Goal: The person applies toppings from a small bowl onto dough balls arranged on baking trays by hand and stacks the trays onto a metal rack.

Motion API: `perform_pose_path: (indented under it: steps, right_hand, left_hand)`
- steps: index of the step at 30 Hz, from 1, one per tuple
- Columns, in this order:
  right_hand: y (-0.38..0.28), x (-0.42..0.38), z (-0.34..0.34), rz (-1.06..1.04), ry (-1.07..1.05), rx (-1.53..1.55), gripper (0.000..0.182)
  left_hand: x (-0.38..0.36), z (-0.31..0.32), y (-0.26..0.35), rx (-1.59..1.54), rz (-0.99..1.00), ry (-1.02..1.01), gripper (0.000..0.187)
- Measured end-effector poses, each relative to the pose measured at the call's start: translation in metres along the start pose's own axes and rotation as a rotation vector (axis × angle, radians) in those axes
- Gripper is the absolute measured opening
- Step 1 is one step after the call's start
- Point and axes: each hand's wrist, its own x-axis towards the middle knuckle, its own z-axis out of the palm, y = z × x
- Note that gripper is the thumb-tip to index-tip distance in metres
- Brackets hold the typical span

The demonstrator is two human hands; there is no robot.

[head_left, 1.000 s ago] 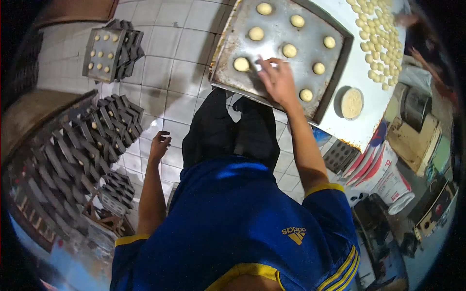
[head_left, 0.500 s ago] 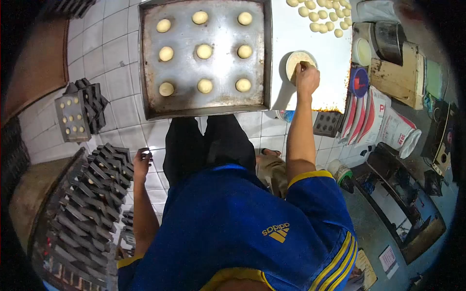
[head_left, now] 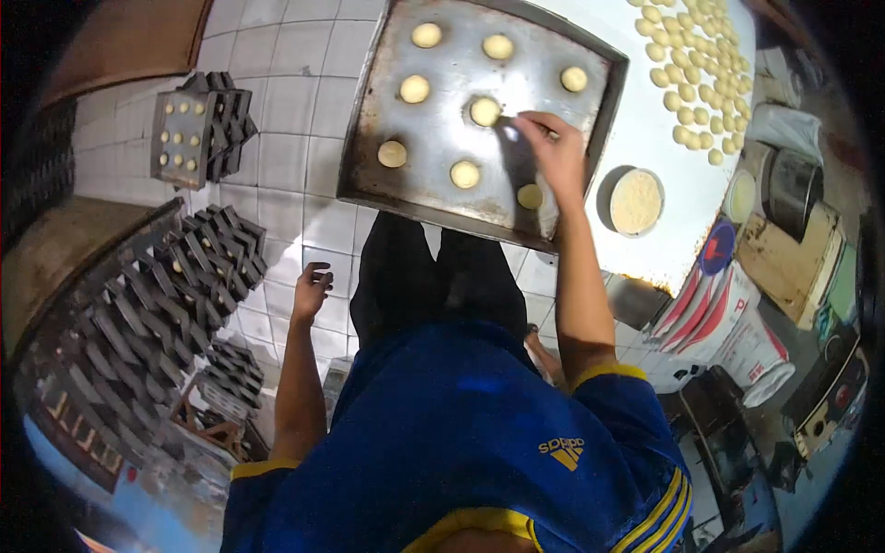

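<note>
My right hand is over the large metal baking tray, its fingers pinched together beside the middle dough ball. What they hold, if anything, is too small and blurred to make out. Round pale dough balls sit in rows on the tray, and the hand hides part of the right-hand row. A bowl of pale, crumbly topping stands on the white tabletop to the right of my forearm. My left hand hangs beside my leg over the tiled floor, fingers loosely apart, holding nothing.
Many more dough balls lie on the white tabletop at the upper right. Stacked baking pans stand on the left, near a smaller tray of dough balls. White and red sacks sit beyond the table's rusty edge.
My right hand has left the topping bowl and moved left over the baking tray. The view has turned, so tray and table appear shifted right and tilted. My left hand still hangs free.
</note>
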Motion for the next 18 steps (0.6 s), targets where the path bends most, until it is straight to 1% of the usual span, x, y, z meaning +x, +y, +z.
perform_pose_path:
  steps: [2, 4, 5, 7, 8, 10, 12, 14, 15, 17, 18]
  right_hand:
    - [-0.008, 0.027, 0.059, -0.171, -0.048, -0.104, 0.025]
    - [-0.014, 0.052, 0.107, -0.366, -0.062, -0.236, 0.022]
    - [-0.017, 0.063, 0.125, -0.372, -0.078, -0.234, 0.022]
    - [-0.020, 0.080, 0.151, -0.648, 0.007, -0.434, 0.016]
    - [-0.018, 0.085, 0.159, -0.655, -0.007, -0.434, 0.016]
    - [-0.018, 0.089, 0.170, -0.752, -0.026, -0.616, 0.014]
    - [-0.017, 0.081, 0.169, -0.787, -0.060, -0.637, 0.014]
    - [-0.020, 0.062, 0.163, -0.815, -0.077, -0.715, 0.025]
    - [-0.019, 0.054, 0.162, -0.817, -0.077, -0.714, 0.025]
    - [-0.013, 0.042, 0.158, -0.755, -0.136, -0.734, 0.039]
    - [-0.010, 0.041, 0.153, -0.751, -0.131, -0.733, 0.039]
  left_hand:
    - [-0.011, 0.003, -0.005, -0.045, -0.019, 0.028, 0.030]
    - [-0.024, 0.003, -0.013, -0.067, -0.062, 0.070, 0.031]
    - [-0.030, 0.000, -0.024, -0.088, -0.038, 0.093, 0.032]
    - [-0.042, -0.007, -0.048, -0.110, -0.066, 0.086, 0.033]
    - [-0.047, -0.011, -0.062, -0.122, -0.083, 0.071, 0.034]
    - [-0.056, -0.013, -0.082, -0.120, -0.104, 0.091, 0.033]
    - [-0.066, -0.013, -0.092, -0.110, -0.170, 0.131, 0.032]
    - [-0.071, -0.009, -0.097, -0.122, -0.187, 0.153, 0.032]
    - [-0.071, -0.006, -0.098, -0.118, -0.186, 0.141, 0.033]
    - [-0.068, 0.000, -0.099, -0.127, -0.153, 0.120, 0.034]
    - [-0.066, 0.002, -0.099, -0.121, -0.150, 0.119, 0.034]
